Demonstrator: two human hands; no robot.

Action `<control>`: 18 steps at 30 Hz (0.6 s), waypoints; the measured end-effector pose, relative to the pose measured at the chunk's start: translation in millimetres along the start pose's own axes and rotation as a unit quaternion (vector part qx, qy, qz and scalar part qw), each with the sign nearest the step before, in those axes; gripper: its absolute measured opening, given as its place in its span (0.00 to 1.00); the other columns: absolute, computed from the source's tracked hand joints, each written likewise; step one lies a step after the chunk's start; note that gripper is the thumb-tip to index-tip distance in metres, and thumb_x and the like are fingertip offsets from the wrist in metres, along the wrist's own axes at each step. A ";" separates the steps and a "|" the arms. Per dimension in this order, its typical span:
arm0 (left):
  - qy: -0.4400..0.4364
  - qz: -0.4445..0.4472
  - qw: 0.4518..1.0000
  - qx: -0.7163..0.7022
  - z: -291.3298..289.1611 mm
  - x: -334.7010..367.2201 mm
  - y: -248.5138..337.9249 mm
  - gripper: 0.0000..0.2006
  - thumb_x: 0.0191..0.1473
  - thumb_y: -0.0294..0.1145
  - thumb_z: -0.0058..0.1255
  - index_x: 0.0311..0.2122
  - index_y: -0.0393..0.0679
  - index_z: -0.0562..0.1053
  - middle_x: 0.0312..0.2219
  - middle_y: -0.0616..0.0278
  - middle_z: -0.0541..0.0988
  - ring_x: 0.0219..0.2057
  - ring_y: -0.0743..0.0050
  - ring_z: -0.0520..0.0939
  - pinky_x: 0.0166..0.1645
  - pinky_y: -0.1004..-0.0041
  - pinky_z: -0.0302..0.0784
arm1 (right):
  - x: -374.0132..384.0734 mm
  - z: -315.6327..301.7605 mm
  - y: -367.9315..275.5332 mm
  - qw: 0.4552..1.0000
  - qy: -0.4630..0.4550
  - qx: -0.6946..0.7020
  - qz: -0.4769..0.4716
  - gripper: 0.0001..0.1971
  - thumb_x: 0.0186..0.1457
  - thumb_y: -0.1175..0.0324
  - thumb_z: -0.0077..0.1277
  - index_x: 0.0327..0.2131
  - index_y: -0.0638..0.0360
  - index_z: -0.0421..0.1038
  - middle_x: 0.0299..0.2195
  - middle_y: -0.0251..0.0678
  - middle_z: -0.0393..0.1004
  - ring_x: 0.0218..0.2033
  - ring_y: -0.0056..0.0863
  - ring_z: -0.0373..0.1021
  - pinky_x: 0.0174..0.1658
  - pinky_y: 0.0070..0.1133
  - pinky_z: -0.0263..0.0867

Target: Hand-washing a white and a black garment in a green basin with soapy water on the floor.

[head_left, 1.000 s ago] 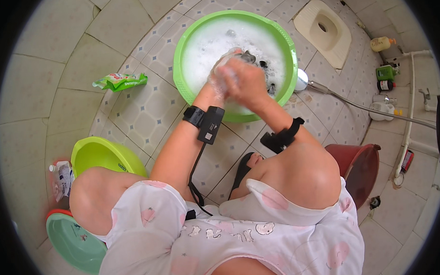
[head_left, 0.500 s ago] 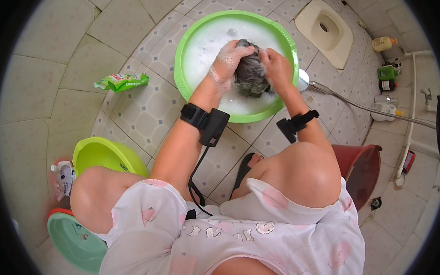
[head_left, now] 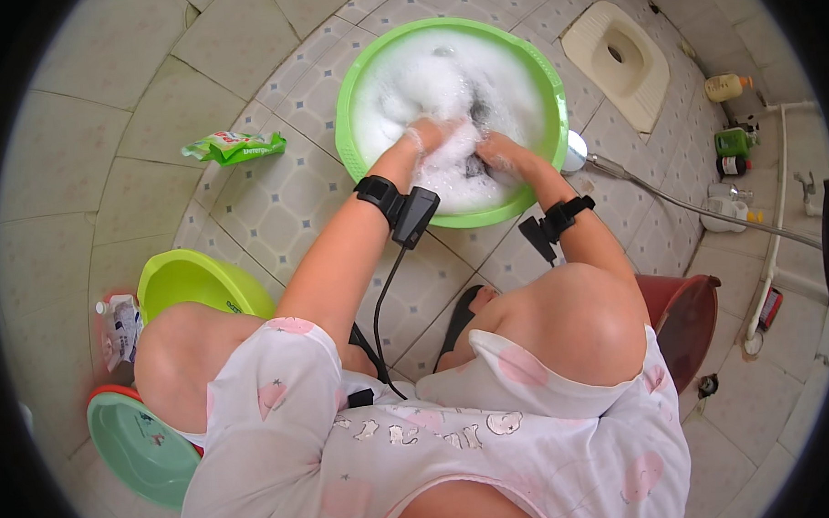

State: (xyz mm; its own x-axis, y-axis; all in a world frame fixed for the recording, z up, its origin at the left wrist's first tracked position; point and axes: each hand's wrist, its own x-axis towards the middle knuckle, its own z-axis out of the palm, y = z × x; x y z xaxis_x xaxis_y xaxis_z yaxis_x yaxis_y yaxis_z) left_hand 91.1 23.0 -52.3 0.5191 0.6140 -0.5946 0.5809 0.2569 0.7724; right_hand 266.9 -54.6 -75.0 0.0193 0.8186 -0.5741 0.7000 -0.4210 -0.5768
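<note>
A green basin (head_left: 344, 134) full of white suds (head_left: 399, 81) stands on the tiled floor in front of me. Both hands are lowered into the foam, close together. My left hand (head_left: 431, 135) is sunk to about the knuckles, its fingers covered by suds. Beside it, my right hand (head_left: 500, 152) reaches in from the right, with its fingertips hidden too. Dark grey patches of a wet cloth (head_left: 479, 109) show through the foam between and beyond the hands. Most of that cloth is under the suds, so its grip cannot be made out.
A shower head (head_left: 574, 151) with its hose lies against the basin's right side. Left of the basin is a green detergent packet (head_left: 237, 146). A yellow-green basin (head_left: 182, 272), a teal basin (head_left: 133, 442) and a red bucket (head_left: 691, 327) flank my knees. Beyond lies a squat toilet (head_left: 642, 96).
Both hands have gone down into the suds with the grey cloth, which was bunched above the foam before. Foam now covers most of the cloth and the fingers.
</note>
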 end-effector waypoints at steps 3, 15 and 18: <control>-0.084 -0.031 0.952 -0.294 3.9 -5.8 -8.0 0.30 0.60 0.56 0.40 0.56 0.39 0.67 0.49 0.57 0.76 0.47 0.63 0.78 0.52 0.68 0.74 | 0.5 10.1 5.4 0.956 0.090 0.256 -0.109 0.24 0.56 0.57 0.49 0.48 0.68 0.69 0.43 0.48 0.75 0.42 0.39 0.72 0.48 0.27 0.65; 0.008 0.219 0.952 -0.212 -56.3 -48.7 65.2 0.15 0.49 0.29 0.53 0.43 0.38 0.75 0.39 0.62 0.79 0.39 0.74 0.78 0.43 0.71 0.75 | -80.2 -61.0 -83.6 0.887 0.368 0.073 -0.269 0.21 0.48 0.62 0.56 0.45 0.61 0.73 0.38 0.41 0.76 0.40 0.36 0.71 0.46 0.28 0.65; 0.024 0.244 0.964 -0.101 -69.9 -46.0 53.2 0.17 0.46 0.30 0.54 0.43 0.37 0.75 0.38 0.62 0.79 0.39 0.75 0.77 0.44 0.72 0.73 | -81.9 -56.0 -73.9 0.884 0.343 -0.115 -0.295 0.21 0.46 0.58 0.58 0.42 0.60 0.74 0.36 0.42 0.75 0.39 0.41 0.69 0.44 0.32 0.65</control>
State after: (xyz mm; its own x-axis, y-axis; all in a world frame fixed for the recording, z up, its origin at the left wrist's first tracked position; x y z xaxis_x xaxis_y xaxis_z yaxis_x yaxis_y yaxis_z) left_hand 54.3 60.6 31.8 0.6671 0.7314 -0.1416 0.1382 0.0653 0.9883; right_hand 253.6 -68.7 47.2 -0.0244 0.9468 0.3208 0.8575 0.1848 -0.4801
